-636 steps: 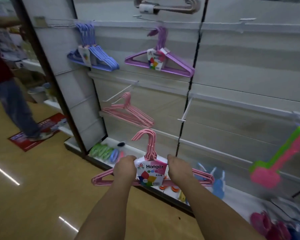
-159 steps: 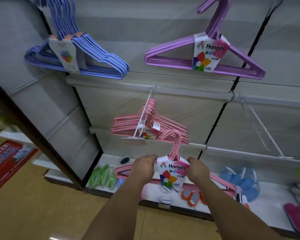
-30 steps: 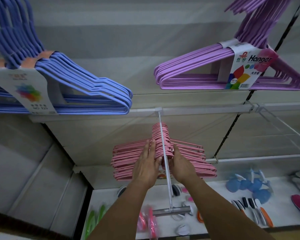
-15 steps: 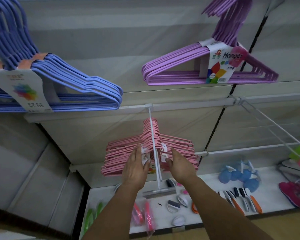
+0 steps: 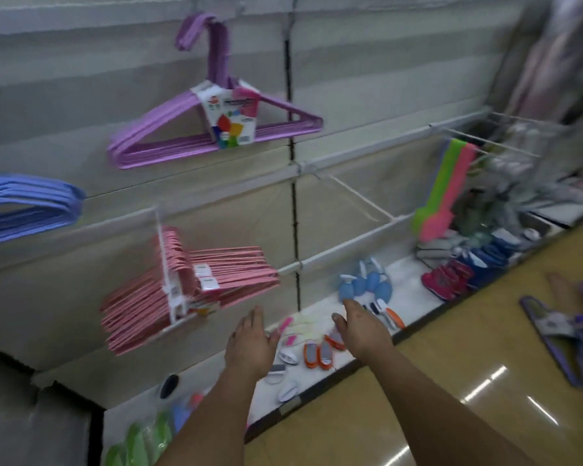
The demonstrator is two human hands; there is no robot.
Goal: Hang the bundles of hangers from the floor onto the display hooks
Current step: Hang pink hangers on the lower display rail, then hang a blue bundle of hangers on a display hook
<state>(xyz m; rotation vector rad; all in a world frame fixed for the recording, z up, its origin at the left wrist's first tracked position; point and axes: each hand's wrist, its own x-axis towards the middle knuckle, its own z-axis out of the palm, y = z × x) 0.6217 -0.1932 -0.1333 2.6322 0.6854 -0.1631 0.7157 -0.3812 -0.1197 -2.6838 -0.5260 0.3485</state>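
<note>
Blue hangers (image 5: 27, 210) are seen upper left of the pink hanger bundles (image 5: 189, 287), which are hung on a white display hook (image 5: 164, 264). Right of and below the bundles, left hand (image 5: 249, 344) and right hand (image 5: 364, 331) are held empty, fingers apart and relaxed. Far right, purple hanger bundles (image 5: 559, 334) are left on the floor (image 5: 451, 381).

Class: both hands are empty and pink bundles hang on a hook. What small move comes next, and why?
Probably turn right and reach for the purple bundles on the floor: the left hand and right hand hold nothing, and the pink bundles already hang.
</note>
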